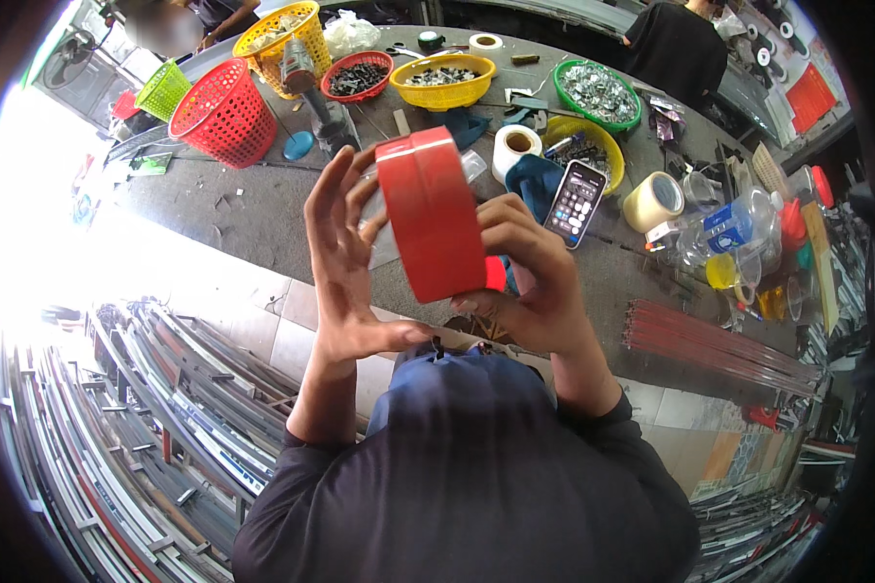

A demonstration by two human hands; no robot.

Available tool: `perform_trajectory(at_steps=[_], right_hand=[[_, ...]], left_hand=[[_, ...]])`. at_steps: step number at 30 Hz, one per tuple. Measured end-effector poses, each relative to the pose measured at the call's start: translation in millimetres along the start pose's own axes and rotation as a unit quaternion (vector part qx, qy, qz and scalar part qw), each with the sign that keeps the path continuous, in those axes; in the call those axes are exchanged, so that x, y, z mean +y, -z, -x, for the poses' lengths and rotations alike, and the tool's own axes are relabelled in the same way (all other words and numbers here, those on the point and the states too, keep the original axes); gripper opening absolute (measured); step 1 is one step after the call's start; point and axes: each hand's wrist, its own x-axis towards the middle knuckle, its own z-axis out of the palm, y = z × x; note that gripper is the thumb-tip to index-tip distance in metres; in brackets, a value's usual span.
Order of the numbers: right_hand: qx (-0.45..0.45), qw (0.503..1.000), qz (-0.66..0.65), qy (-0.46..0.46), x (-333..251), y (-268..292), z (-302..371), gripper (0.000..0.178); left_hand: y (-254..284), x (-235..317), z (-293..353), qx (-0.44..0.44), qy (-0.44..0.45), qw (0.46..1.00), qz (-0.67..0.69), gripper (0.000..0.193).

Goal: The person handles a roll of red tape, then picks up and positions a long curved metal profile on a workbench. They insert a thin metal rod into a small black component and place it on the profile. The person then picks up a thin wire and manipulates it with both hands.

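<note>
Red tape roll (433, 219) glossy, smooth (plastic-looking); red basket (226, 115) plastic; dark shirt (476, 476) matt cloth.

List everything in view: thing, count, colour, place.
Workbench: one, grey, middle
Tape roll: one, red, centre
Other rolls: three, whitish, on workbench
Tall baskets: three; red, yellow, green; upper left
Shallow baskets: four; red, green, two yellow; top
Power tool: one, grey, upper left
Phone: one, dark, centre-right
Large bottle: one, clear, right
Rods: uncounted, red, right
Metal strips: uncounted, greyish, lower left
Smaller items: uncounted, mixed, workbench
Other people: two or more, dark clothes, top
Left hand: one, bare, open, centre
Right hand: one, bare, holding tape roll
</note>
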Motion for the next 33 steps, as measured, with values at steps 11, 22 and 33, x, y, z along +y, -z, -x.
perform_trajectory(at_steps=[11,22,33], right_hand=[[-0.039,0.989,-0.124,-0.067,-13,3,0,0.062],[-0.018,0.982,-0.153,-0.104,-27,-3,16,0.054],[-0.112,0.992,-0.043,0.028,-40,14,18,0.053]], left_hand=[[1,12,-9,-0.106,-0.112,0.973,-0.172,0.136],[-6,12,-6,-0.145,-0.194,0.957,-0.159,0.114],[-6,9,3,-0.190,-0.248,0.945,-0.096,0.105]])
